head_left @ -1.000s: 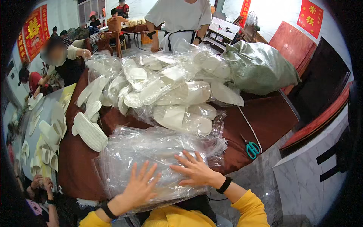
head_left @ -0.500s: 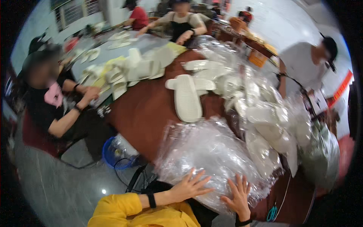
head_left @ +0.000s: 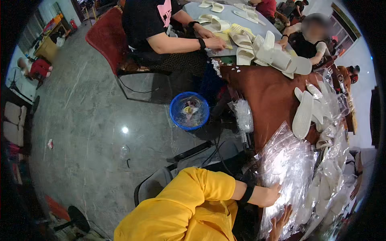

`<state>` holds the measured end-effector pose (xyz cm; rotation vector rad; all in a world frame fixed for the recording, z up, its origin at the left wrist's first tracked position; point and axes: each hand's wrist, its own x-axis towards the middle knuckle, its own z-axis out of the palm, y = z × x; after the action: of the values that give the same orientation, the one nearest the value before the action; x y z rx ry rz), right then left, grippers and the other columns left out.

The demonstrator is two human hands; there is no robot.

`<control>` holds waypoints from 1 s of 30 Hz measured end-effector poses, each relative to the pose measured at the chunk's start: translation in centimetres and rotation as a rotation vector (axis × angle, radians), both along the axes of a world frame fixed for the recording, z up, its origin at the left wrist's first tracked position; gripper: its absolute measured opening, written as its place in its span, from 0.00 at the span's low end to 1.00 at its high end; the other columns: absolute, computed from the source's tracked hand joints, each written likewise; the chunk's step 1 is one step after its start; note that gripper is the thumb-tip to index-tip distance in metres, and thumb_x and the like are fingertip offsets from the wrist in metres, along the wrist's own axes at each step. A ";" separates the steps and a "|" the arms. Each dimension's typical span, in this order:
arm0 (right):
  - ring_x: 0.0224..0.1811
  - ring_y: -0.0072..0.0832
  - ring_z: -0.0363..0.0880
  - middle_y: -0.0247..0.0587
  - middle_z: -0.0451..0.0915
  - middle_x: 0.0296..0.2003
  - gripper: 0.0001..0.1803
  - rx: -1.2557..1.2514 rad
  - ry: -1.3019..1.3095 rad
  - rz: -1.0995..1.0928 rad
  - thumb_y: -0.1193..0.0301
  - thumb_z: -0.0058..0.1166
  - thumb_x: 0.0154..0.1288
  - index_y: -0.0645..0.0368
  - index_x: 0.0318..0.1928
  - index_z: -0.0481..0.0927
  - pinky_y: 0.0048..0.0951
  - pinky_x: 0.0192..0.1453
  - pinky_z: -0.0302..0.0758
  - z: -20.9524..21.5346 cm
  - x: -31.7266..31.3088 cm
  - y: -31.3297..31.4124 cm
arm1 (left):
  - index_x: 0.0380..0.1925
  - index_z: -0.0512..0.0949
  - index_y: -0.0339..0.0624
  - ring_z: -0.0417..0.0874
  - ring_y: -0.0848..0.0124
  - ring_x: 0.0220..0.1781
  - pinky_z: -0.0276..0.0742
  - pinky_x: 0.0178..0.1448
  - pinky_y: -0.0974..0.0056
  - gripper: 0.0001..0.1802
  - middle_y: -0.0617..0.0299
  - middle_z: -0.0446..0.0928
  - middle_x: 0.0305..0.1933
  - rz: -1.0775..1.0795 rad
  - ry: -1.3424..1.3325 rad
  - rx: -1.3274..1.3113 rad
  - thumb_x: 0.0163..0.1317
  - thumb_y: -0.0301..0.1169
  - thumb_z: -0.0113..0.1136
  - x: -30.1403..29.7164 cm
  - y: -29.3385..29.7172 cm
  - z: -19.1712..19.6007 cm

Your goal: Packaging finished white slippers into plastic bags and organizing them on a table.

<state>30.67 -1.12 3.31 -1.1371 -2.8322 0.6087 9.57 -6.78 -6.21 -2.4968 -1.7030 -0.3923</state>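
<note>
My left hand (head_left: 268,195), in a yellow sleeve with a black wristband, lies on the near edge of a stack of clear plastic bags (head_left: 291,164) on the brown table (head_left: 267,90). My right hand (head_left: 281,220) rests flat on the same stack lower down, fingers spread; only part of it shows at the bottom edge. Neither hand grips anything that I can see. White slippers (head_left: 303,114) lie on the table just beyond the bags, and more bagged slippers (head_left: 329,188) pile up to the right.
A blue bin (head_left: 189,110) lined with plastic stands on the grey floor beside the table. A person in a black shirt (head_left: 150,20) sits on a red chair (head_left: 105,35), handling white slippers (head_left: 245,42) at a grey table. Another person (head_left: 311,40) sits opposite.
The view has swung far to the left, toward the floor and the seated people. Both hands have stayed on the stack of plastic bags, now at the lower right.
</note>
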 end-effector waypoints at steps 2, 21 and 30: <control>0.79 0.43 0.35 0.43 0.47 0.76 0.38 0.000 -0.011 -0.015 0.49 0.52 0.67 0.48 0.73 0.58 0.51 0.78 0.40 0.3 0.0 -0.3 | 0.45 0.81 0.31 0.65 0.35 0.66 0.52 0.68 0.30 0.22 0.42 0.72 0.60 -0.028 -0.073 -0.003 0.55 0.36 0.54 -0.3 0.6 0.3; 0.74 0.36 0.52 0.42 0.56 0.73 0.27 -0.533 0.442 -0.222 0.65 0.38 0.75 0.58 0.72 0.59 0.41 0.75 0.55 -2.3 2.9 2.6 | 0.19 0.85 0.46 0.84 0.55 0.28 0.80 0.36 0.48 0.09 0.55 0.83 0.24 -0.145 -0.271 0.205 0.34 0.34 0.65 -3.7 2.6 1.3; 0.73 0.38 0.57 0.45 0.58 0.72 0.29 -0.320 0.566 -0.343 0.57 0.41 0.73 0.60 0.68 0.65 0.42 0.74 0.55 3.4 1.8 -3.4 | 0.28 0.86 0.45 0.80 0.60 0.37 0.72 0.43 0.40 0.09 0.61 0.82 0.32 -0.171 0.170 0.269 0.52 0.32 0.58 -0.1 2.8 1.2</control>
<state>32.45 -4.54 6.70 -1.2080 -2.0600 1.1577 9.46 -3.97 -4.97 -2.4058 -1.2871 -0.3816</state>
